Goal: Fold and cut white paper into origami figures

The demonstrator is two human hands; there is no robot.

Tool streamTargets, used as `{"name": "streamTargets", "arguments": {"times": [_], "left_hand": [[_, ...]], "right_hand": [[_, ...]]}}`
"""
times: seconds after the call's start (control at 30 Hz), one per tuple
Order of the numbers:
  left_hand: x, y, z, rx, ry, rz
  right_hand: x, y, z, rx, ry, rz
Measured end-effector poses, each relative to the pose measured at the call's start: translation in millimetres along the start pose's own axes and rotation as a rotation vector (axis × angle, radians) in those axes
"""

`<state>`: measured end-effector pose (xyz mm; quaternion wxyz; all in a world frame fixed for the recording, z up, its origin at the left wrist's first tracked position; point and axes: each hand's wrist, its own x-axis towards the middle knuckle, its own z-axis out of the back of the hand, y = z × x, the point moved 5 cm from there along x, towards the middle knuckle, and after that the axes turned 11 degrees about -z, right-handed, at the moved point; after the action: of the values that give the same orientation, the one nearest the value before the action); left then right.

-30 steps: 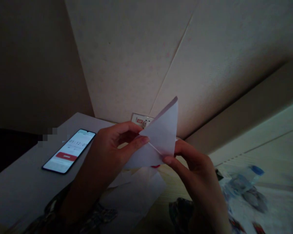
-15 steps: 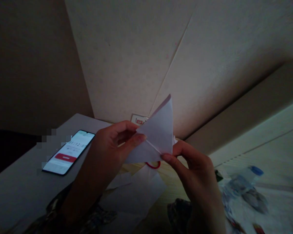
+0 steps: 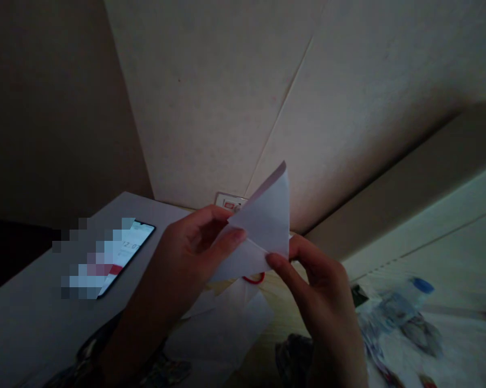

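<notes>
A folded sheet of white paper (image 3: pixel 267 210) is held up in the air between both hands, its pointed corner upward and a crease running across its lower part. My left hand (image 3: pixel 202 237) pinches it at the left, thumb on the near face and fingers behind. At the lower right corner, my right hand (image 3: pixel 311 269) grips the paper between thumb and index finger, the thumb tip at the end of the crease. Beneath lie more white paper pieces (image 3: pixel 226 334) on the wooden tabletop. Behind the held paper's lower edge shows part of a red ring-shaped thing (image 3: pixel 254 278).
A phone (image 3: pixel 135 245) with a lit screen, partly pixelated, lies on a white surface (image 3: pixel 28 318) at left. To the right is a clear plastic bottle with a blue cap (image 3: pixel 423 286). A wall socket (image 3: pixel 228 202) sits behind the hands, low on the wall.
The view has shifted slightly. Both hands keep hold of the folded paper, which has tilted a little; my left thumb sits slightly further right along it.
</notes>
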<state>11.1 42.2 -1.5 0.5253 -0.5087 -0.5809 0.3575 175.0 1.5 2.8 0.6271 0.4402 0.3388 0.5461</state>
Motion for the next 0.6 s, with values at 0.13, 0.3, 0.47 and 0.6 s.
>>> {"name": "streamTargets", "arguments": {"times": [0.13,0.3,0.47,0.6], "left_hand": [[-0.7,3.5,-0.4,-0.013,0.034,0.058],[1.4,2.9,2.5,0.083,0.07,0.014],[2.6,3.5,1.1,0.127,0.13,0.001],[2.4,6.5,2.2,0.106,0.117,0.032]], "right_hand": [[0.4,2.4,-0.6,-0.01,0.019,0.002],[0.1,3.7,-0.6,0.017,0.079,0.028],[2.2,0.1,2.4,0.042,0.041,-0.004],[2.7,0.6,0.6,0.061,0.045,-0.026]]}}
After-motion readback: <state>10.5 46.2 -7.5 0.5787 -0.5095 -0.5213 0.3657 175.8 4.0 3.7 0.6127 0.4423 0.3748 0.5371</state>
